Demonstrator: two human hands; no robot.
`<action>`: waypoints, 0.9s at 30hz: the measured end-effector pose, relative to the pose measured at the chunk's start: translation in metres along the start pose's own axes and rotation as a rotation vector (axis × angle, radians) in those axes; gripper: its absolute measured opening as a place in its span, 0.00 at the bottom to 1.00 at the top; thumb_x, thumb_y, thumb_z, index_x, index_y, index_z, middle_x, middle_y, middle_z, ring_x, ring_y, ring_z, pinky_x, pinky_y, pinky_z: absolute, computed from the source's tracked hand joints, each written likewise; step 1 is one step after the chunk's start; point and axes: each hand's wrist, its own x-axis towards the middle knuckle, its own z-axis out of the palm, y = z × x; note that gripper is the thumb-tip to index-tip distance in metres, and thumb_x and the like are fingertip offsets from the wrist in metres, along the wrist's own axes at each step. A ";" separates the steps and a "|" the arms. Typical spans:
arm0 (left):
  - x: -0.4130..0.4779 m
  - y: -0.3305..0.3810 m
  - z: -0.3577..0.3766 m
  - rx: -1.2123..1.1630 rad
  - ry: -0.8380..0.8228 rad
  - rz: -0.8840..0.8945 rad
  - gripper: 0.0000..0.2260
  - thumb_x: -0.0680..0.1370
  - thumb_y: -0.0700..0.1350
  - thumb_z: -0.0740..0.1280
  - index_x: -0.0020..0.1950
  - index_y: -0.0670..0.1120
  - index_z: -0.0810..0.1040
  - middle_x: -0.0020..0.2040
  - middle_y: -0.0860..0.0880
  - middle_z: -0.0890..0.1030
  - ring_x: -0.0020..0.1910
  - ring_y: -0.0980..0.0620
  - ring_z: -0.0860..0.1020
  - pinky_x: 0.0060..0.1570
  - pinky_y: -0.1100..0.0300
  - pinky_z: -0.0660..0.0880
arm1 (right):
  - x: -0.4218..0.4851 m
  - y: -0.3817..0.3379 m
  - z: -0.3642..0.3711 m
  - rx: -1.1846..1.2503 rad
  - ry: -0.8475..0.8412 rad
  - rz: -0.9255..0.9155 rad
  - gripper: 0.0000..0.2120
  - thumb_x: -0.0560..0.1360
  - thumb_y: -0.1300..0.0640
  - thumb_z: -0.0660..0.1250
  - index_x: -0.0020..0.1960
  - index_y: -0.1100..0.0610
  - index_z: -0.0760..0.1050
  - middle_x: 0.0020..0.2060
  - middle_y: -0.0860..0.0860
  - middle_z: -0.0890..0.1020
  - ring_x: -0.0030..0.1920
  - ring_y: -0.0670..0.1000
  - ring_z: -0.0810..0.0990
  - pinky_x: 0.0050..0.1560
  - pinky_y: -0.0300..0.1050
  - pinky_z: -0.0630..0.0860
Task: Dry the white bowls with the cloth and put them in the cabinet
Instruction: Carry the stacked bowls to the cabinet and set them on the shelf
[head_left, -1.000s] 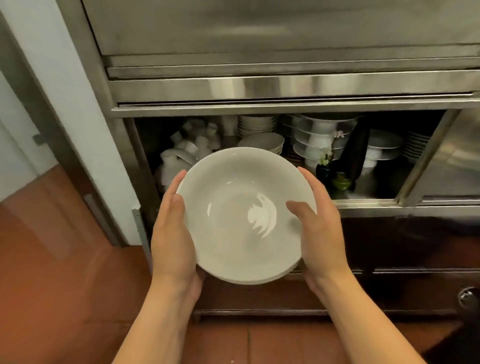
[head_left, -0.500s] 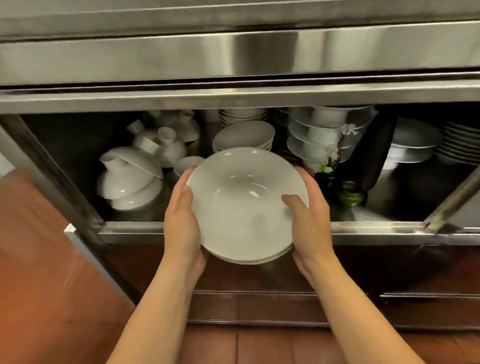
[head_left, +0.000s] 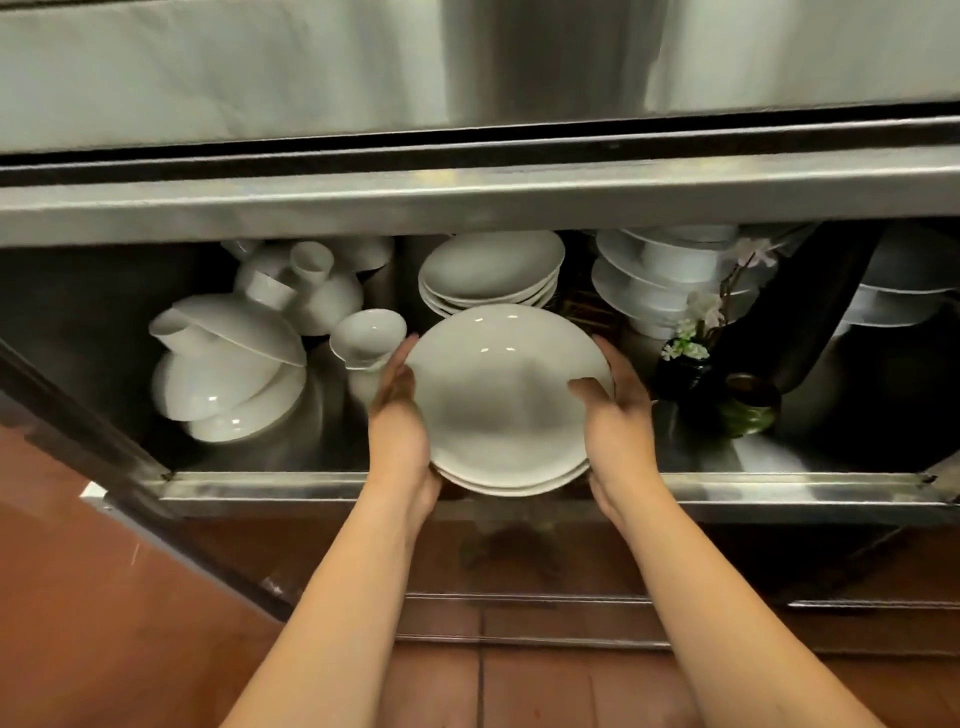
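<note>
Stainless steel cabinet (head_left: 467, 208), sliding door open, shelf compartment exposed above a red tile floor (head_left: 78, 597). Shelf contents, left to right: pile of overturned white footed bowls (head_left: 228, 374), one tilted on the others; small upright white cup (head_left: 369, 332); stack of white bowls (head_left: 491, 273) at the back centre; tall stack of white rimmed dishes (head_left: 670, 280); dark vase with white flowers (head_left: 685, 358); small green cup (head_left: 750, 410); further white plates (head_left: 898, 301) at far right. Held white bowls (head_left: 506, 400), at least two, nested, at the shelf's front edge, just before the back stack. Left hand (head_left: 400, 421), fingers flat along the left rim, grasping. Right hand (head_left: 618, 421), thumb over the right rim, fingers beneath, grasping.
</note>
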 end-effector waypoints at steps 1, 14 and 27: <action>0.004 -0.001 0.000 0.003 -0.001 -0.011 0.12 0.87 0.48 0.62 0.58 0.60 0.85 0.60 0.51 0.89 0.59 0.43 0.86 0.50 0.51 0.86 | 0.002 0.002 0.001 -0.005 0.001 0.000 0.24 0.75 0.60 0.65 0.69 0.44 0.75 0.59 0.42 0.81 0.58 0.45 0.79 0.51 0.41 0.77; 0.037 -0.017 0.002 0.039 -0.050 -0.059 0.12 0.89 0.47 0.56 0.67 0.56 0.77 0.60 0.50 0.86 0.66 0.41 0.83 0.68 0.40 0.79 | 0.025 0.026 0.011 0.000 0.065 0.107 0.28 0.68 0.53 0.66 0.69 0.44 0.76 0.68 0.52 0.79 0.65 0.55 0.79 0.62 0.52 0.79; 0.049 -0.013 0.008 0.053 -0.024 -0.062 0.13 0.89 0.48 0.57 0.61 0.60 0.81 0.65 0.49 0.85 0.67 0.41 0.82 0.71 0.38 0.77 | 0.042 0.030 0.019 0.029 0.068 0.090 0.21 0.73 0.57 0.67 0.62 0.37 0.77 0.70 0.52 0.77 0.67 0.57 0.77 0.66 0.56 0.78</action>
